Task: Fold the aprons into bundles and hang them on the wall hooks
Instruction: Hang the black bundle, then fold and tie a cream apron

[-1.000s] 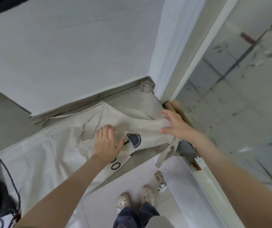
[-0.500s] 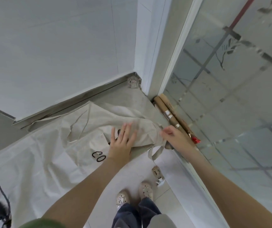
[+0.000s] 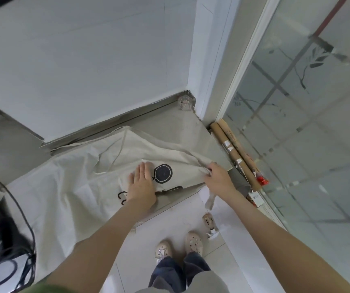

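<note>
One cream cloth apron with a black round print (image 3: pixel 74 187) lies spread on the grey table (image 3: pixel 191 132), its long axis running left to right, with the left hand (image 3: pixel 141 182) flat and open on its middle and the right hand (image 3: pixel 216 176) pinching its right end, beside two brown cardboard tubes (image 3: pixel 233 153).

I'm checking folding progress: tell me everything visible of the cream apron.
The apron is cream, canvas-like cloth with a black round print and partly covered letters. It lies creased on a grey ledge by the wall. The left hand presses flat on it; the right hand grips its bunched right end, strap dangling.
</note>
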Demonstrator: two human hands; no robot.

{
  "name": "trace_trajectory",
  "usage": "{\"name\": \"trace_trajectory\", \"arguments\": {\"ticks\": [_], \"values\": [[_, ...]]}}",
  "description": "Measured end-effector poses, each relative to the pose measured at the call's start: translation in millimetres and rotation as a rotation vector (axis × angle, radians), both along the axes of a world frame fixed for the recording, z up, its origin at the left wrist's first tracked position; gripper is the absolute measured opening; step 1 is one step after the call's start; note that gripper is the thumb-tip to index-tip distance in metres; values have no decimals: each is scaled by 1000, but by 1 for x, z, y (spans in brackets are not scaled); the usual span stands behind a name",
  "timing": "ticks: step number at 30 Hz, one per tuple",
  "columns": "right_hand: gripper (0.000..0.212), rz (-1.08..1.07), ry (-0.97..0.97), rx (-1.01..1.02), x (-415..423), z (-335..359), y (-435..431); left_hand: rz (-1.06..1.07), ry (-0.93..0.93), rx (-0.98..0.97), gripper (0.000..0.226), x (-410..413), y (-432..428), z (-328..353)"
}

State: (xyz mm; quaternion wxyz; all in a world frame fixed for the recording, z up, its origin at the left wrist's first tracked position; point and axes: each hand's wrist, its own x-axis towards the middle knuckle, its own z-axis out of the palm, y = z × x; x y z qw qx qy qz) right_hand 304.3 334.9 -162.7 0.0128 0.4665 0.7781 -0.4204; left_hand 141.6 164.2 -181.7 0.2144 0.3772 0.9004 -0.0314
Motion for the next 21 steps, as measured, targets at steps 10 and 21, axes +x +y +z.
{"name": "trace_trajectory", "arguments": {"ticks": [10,21], "values": [[18,-59,370,-186,0,48,42,-202,-48,-171,88,-33,-61,9],[27,251,-442,-239,4,50,61,-79,-509,-159,92,-54,-24,40]]}}
